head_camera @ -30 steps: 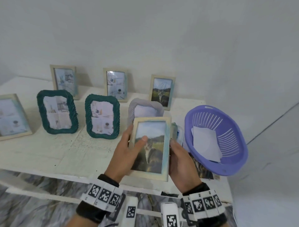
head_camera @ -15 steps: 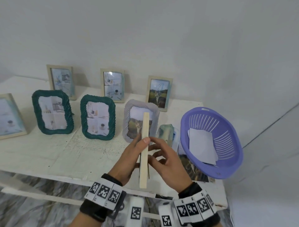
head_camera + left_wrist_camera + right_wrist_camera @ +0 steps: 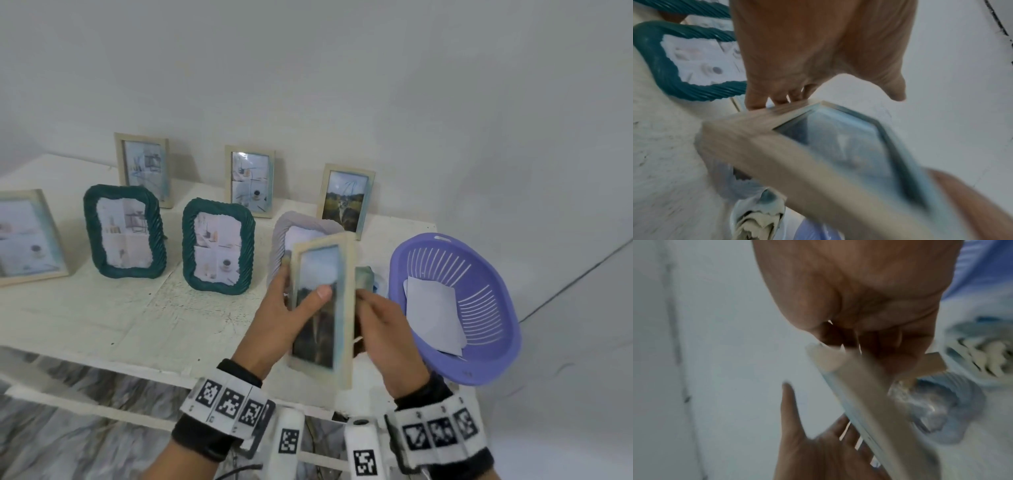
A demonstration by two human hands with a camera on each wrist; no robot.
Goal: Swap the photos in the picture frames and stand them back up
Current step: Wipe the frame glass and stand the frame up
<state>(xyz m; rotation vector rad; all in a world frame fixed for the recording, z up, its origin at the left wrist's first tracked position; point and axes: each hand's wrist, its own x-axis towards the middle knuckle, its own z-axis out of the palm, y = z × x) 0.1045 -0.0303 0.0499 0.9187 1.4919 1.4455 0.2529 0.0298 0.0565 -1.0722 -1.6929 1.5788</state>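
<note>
Your left hand [image 3: 274,322] clamps the wooden frame [image 3: 322,308] at lower centre, thumb across the glass; your right hand [image 3: 387,339] curls behind its back, fingers hidden. You seem mid-turn: next, probably stand it on the shelf [image 3: 102,318].

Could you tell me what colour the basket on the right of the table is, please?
The basket is light purple, clearest in the head view.

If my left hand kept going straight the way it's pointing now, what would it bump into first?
Probably the grey frame, which stands just beyond the left hand and the wooden frame it holds. Depth is unclear, so the gap is hard to judge.
</note>
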